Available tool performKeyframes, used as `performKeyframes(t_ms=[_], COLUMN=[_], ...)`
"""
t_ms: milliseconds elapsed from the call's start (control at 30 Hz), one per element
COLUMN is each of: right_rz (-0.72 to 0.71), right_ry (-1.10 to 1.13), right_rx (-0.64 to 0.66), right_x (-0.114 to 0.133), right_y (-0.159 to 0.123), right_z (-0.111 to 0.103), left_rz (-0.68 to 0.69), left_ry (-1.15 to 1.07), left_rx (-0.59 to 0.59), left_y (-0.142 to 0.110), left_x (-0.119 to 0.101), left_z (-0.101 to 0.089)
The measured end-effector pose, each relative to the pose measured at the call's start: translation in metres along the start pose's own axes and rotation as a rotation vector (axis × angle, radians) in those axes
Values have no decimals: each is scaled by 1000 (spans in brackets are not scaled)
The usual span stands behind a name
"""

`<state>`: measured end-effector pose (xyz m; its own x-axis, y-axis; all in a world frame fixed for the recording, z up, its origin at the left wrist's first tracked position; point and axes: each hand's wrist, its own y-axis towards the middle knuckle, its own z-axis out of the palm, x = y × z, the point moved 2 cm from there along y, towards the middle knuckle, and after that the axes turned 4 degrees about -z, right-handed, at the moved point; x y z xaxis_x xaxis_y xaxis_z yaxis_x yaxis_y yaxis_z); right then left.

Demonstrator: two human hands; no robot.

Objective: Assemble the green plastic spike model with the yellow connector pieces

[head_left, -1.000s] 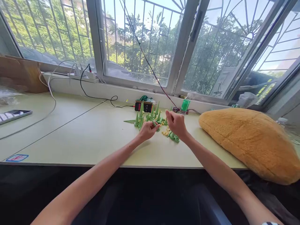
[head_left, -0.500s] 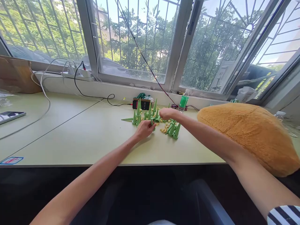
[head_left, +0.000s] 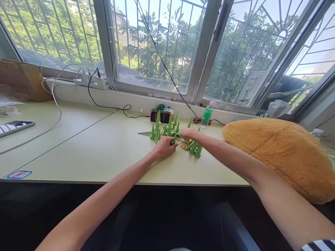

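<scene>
We see one clear plastic bottle with a green label (head_left: 207,115) behind the heap and one brown cardboard box (head_left: 36,82) far left, contents hidden. Our left hand (head_left: 164,145) pinches one pointed green cone (head_left: 175,139) at the heap's near edge. Our right hand (head_left: 187,133) covers its own fingers, so we cannot tell its grip. More green cones (head_left: 152,133), too crowded to count, surround small yellow pieces (head_left: 185,145); one plush orange cushion (head_left: 277,153) lies right.
</scene>
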<state>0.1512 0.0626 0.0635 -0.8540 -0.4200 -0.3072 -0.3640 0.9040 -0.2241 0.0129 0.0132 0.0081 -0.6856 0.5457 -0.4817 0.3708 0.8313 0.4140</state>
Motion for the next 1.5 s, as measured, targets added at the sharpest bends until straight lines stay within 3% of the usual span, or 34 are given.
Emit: performKeyframes(t_ms=[100, 300, 767, 967, 1167, 1233, 1367, 1500], right_rz=[39, 90, 267, 287, 234, 168, 51, 7], right_ry=[-29, -10, 84, 132, 174, 268, 443, 566], right_rx=[80, 83, -14, -78, -257, -517, -854, -971], right_x=[5, 10, 9, 15, 14, 16, 29, 45], right_y=[-3, -4, -1, -6, -37, -51, -69, -69], right_z=[0, 2, 14, 6, -10, -11, 9, 38], left_rz=[-4, -2, -7, -13, -18, -16, -14, -33], left_ry=[10, 11, -23, -22, -61, -75, -73, -52], left_rx=[1, 4, -3, 4, 22, 19, -44, -121], left_y=[-1, -1, -3, -2, 0, -1, 0, 0], left_x=[2, 4, 1, 2, 3, 4, 5, 4], left_z=[1, 1, 1, 1, 2, 3, 3, 2])
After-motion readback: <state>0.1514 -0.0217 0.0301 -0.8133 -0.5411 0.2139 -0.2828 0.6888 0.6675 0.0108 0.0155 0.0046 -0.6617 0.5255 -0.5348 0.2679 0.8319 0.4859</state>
